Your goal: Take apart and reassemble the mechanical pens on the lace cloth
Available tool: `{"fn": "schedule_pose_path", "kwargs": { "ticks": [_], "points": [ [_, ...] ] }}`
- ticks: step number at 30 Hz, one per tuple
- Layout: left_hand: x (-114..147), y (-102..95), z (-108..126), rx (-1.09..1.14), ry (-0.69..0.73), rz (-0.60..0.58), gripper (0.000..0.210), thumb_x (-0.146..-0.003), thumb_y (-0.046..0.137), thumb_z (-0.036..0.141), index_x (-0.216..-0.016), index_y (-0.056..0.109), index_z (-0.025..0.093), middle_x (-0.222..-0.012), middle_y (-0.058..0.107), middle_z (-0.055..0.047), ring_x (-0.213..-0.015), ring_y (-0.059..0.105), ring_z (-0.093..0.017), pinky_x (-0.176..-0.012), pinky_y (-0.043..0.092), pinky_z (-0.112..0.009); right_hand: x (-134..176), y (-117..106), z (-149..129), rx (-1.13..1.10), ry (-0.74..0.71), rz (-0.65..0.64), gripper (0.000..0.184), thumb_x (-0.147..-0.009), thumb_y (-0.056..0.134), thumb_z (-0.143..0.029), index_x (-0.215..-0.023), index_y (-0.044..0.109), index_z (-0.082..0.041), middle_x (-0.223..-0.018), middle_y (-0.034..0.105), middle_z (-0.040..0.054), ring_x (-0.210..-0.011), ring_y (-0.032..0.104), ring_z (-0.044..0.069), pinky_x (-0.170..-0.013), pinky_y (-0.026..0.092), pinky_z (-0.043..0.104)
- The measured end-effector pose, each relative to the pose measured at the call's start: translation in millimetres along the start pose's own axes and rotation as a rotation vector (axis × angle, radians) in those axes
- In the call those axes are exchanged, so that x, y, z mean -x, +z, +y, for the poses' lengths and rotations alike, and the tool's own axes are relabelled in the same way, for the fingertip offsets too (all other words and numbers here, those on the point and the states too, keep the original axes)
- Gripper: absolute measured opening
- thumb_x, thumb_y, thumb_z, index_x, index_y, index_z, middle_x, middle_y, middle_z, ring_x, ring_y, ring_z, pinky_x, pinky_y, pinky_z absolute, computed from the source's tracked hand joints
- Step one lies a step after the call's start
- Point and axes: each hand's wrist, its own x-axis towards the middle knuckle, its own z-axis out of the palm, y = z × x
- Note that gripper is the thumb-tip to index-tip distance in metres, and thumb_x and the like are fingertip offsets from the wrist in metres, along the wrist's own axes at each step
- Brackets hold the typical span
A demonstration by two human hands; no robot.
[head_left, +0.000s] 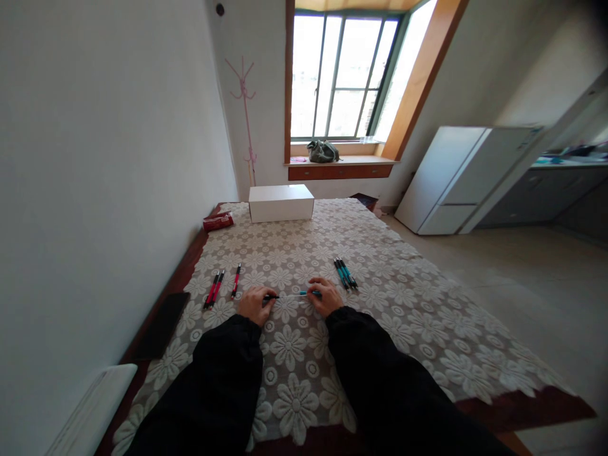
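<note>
My left hand (257, 304) pinches a black pen part (270, 297) just above the tablecloth. Facing it, my right hand (325, 296) is closed on a teal pen part (303, 293). A thin pale rod (289, 296), like a pen refill, spans the space between the two parts; which part it is fixed in I cannot tell. Left of my left hand lie a single red and black pen (236, 280) and a pair of red pens (215, 289). Several teal and black pens (345, 273) lie side by side beyond my right hand.
A patterned lace tablecloth (289, 348) covers the table. At its far end stands a white box (281, 204), with a red packet (218, 221) to the left. A dark flat object (162, 325) lies at the left edge, near the wall.
</note>
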Motion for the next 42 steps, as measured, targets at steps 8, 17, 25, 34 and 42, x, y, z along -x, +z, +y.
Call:
{"fn": "schedule_pose_path", "kwargs": {
  "ticks": [8, 17, 25, 34, 42],
  "points": [
    [0.1, 0.4, 1.1, 0.024, 0.046, -0.011, 0.014, -0.081, 0.063, 0.027, -0.093, 0.070, 0.024, -0.101, 0.070, -0.002, -0.100, 0.059, -0.021, -0.090, 0.044, -0.034, 0.4, 2.1, 1.0, -0.014, -0.037, 0.006, 0.009, -0.080, 0.062, -0.023, -0.079, 0.070, -0.024, -0.112, 0.064, 0.0056, -0.109, 0.055, 0.024, -0.098, 0.044, 0.043],
    [1.8, -3.1, 8.0, 0.022, 0.114, -0.011, 0.013, -0.084, 0.060, 0.026, -0.093, 0.070, 0.024, -0.099, 0.071, -0.002, -0.100, 0.059, -0.021, -0.091, 0.043, -0.035, 0.7, 3.4, -2.6, -0.063, -0.133, -0.035, 0.006, -0.079, 0.065, -0.021, -0.080, 0.070, -0.024, -0.113, 0.062, 0.0056, -0.111, 0.052, 0.024, -0.098, 0.043, 0.044],
    [1.2, -1.6, 6.1, 0.039, 0.181, -0.034, 0.012, -0.083, 0.062, 0.025, -0.092, 0.070, 0.025, -0.097, 0.071, -0.002, -0.096, 0.061, -0.019, -0.089, 0.045, -0.032, 0.7, 4.3, -5.9, -0.084, -0.209, -0.073, 0.005, -0.079, 0.067, -0.021, -0.079, 0.071, -0.025, -0.113, 0.062, 0.0043, -0.111, 0.052, 0.024, -0.099, 0.043, 0.045],
    [1.3, 0.8, 5.3, 0.066, 0.210, -0.028, 0.011, -0.081, 0.063, 0.022, -0.091, 0.070, 0.024, -0.095, 0.070, -0.002, -0.092, 0.061, -0.018, -0.084, 0.047, -0.030, 1.3, 4.9, -5.9, -0.099, -0.250, -0.073, 0.006, -0.079, 0.067, -0.021, -0.078, 0.071, -0.026, -0.113, 0.062, 0.0043, -0.111, 0.052, 0.024, -0.098, 0.044, 0.045],
    [0.9, 0.2, 5.5, 0.057, 0.193, -0.045, 0.011, -0.082, 0.063, 0.023, -0.091, 0.069, 0.024, -0.096, 0.070, -0.002, -0.093, 0.061, -0.018, -0.085, 0.046, -0.031, 1.6, 3.3, -9.0, -0.078, -0.245, -0.076, 0.006, -0.079, 0.068, -0.021, -0.079, 0.071, -0.025, -0.112, 0.062, 0.0046, -0.111, 0.052, 0.024, -0.098, 0.044, 0.045]
  ]
}}
